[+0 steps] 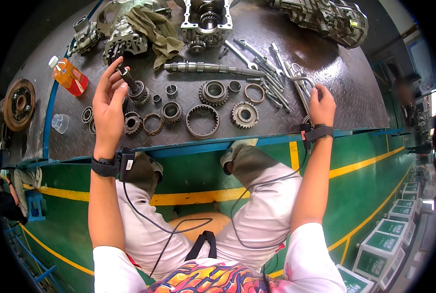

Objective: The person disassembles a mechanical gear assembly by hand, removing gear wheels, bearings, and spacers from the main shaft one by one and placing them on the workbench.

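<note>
My left hand (pixel 109 105) is at the left of the bench, its thumb and fingers closed around a dark gear shaft (pixel 128 78). The shaft tilts, its lower end at a toothed gear (pixel 139 94). Bearings, rings and gears lie beside it, among them a ring gear (pixel 203 121) and a thick gear (pixel 214 93). On the right, my right hand (pixel 322 105) rests with curled fingers by the end of a bent metal bar (pixel 303 80). What those fingers hold, if anything, is hidden. A long splined shaft (pixel 208 68) lies beyond the gears.
Wrenches and bolts (pixel 272 78) lie near my right hand. An opened gearbox housing (pixel 207 29), a cloth (pixel 152 31) and another gearbox (pixel 325 19) stand at the back. A bottle of orange liquid (pixel 69 76) and a clear cup (pixel 60 123) stand left, near a rusty disc (pixel 20 105).
</note>
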Available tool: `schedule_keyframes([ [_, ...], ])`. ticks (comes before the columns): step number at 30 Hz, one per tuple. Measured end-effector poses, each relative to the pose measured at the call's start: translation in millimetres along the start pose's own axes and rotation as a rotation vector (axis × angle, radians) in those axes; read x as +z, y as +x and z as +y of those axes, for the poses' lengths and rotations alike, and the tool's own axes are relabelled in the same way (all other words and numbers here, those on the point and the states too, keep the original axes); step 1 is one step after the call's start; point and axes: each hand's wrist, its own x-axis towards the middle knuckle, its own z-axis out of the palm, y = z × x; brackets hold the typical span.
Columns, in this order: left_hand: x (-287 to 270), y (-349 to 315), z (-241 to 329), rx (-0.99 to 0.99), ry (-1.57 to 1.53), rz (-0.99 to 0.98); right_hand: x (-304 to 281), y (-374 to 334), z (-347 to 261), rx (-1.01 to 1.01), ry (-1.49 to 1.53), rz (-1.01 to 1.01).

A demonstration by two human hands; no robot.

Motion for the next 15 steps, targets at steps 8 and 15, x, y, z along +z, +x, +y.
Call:
schedule_keyframes([
  [8,-2.6,1.6,-4.7,0.005,0.053,-0.020,5.1,-2.6,44.2,-0.007,-0.398,-0.118],
  [15,-2.6,2.1,-7.4,-0.011,0.034,-0.025,10.1,-4.3,47.7,0.008,-0.249,-0.129],
])
